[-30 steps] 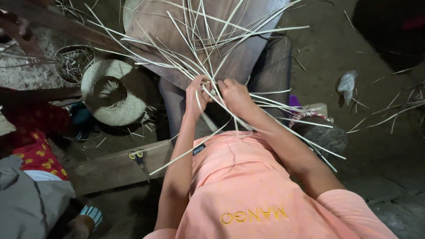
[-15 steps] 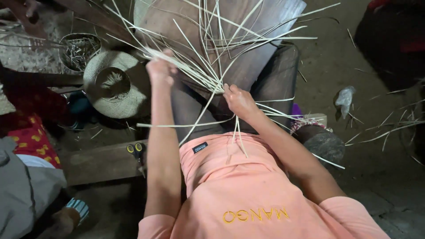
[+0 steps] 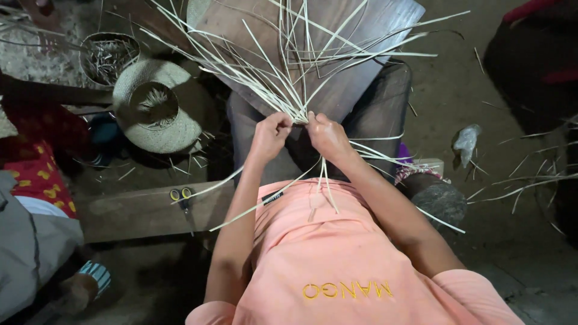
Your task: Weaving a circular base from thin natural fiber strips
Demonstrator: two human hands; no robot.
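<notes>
I am pinching both hands together, left hand point(image 3: 269, 133) and right hand point(image 3: 326, 134), on the pale cane strips point(image 3: 289, 90) fanning over the brown board point(image 3: 313, 54) on my lap, scissors point(image 3: 182, 200) lying on the bench point(image 3: 132, 210), woven hat point(image 3: 158, 107) left, open floor point(image 3: 475, 78) right.

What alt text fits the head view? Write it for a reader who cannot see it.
Seen from above, a person's left hand and right hand pinch a fan of pale cane strips over a wooden board. A woven hat and yellow-handled scissors lie to the left.
</notes>
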